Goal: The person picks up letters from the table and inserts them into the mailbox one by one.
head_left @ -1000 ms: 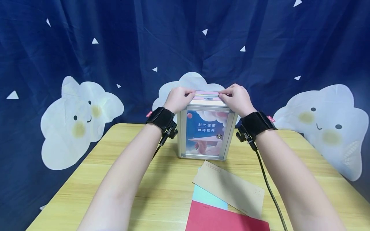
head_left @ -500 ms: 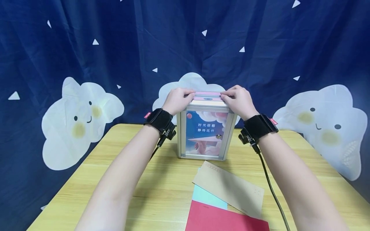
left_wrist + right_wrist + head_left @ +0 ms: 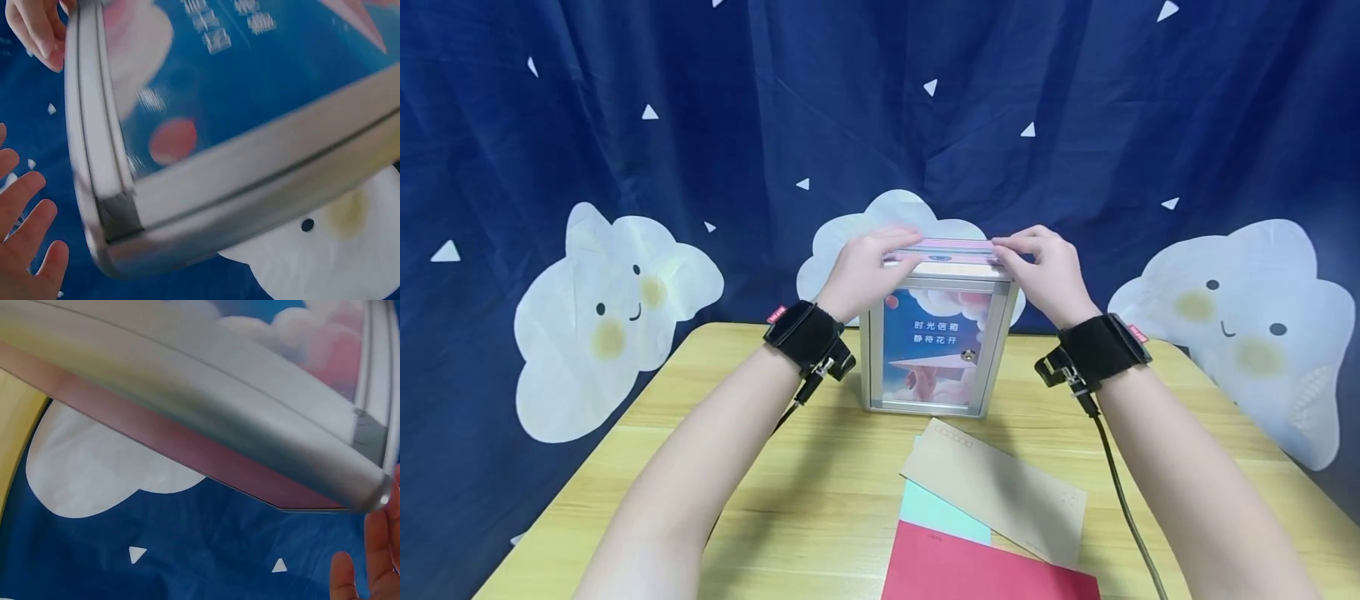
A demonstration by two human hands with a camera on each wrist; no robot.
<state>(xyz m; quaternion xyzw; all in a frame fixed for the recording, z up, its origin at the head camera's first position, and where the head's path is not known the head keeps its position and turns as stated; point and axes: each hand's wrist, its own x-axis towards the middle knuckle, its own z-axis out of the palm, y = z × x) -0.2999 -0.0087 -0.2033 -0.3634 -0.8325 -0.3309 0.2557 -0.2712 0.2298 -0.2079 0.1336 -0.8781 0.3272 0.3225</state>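
Observation:
A metal-framed letter box [image 3: 932, 346] stands upright on the table, with a blue and pink picture and a small round lock on its front. My left hand [image 3: 868, 265] hovers at the top left of the box; in the left wrist view its fingers [image 3: 31, 228] are spread apart and hold nothing. At the top right corner is my right hand [image 3: 1045, 268], its fingertips close to the lid; whether they touch it is unclear. In the right wrist view its fingers [image 3: 377, 544] look straight beside the box corner.
A brown envelope [image 3: 1000, 492] overlaps a light blue envelope [image 3: 940, 510] and a red envelope [image 3: 985, 571] in front of the box on the wooden table [image 3: 820, 500]. A cable [image 3: 1123, 500] runs from the right wrist strap. A blue curtain [image 3: 880, 100] hangs behind.
Both hands have drawn apart along the box top, the right hand moving right, and the left fingers have opened. A thin pale strip between the fingertips a second ago no longer shows.

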